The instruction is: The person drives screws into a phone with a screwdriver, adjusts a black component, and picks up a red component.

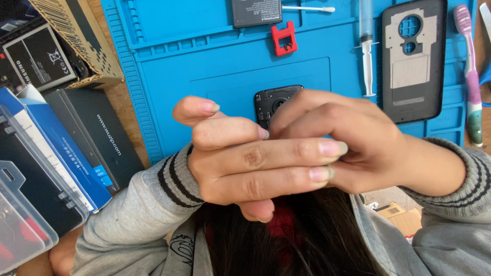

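Note:
My left hand (pixel 245 163) and my right hand (pixel 368 148) are clasped together over the blue work mat (pixel 169 66). Between them is a black phone body (pixel 273 101); only its top end with the round camera opening shows above my fingers. The left hand's fingers lie across the front and hide the rest of it. The right hand wraps it from the right, thumb side against the phone's top edge. Both arms wear grey sleeves with dark striped cuffs.
On the mat lie a black phone back cover (pixel 413 59), a clear syringe (pixel 367 46), a small red tool (pixel 284 38), a black battery (pixel 255 11), a cotton swab (pixel 309 8) and a pink toothbrush (pixel 471 71). Boxes (pixel 76 36) and a clear plastic case (pixel 20 214) stand left.

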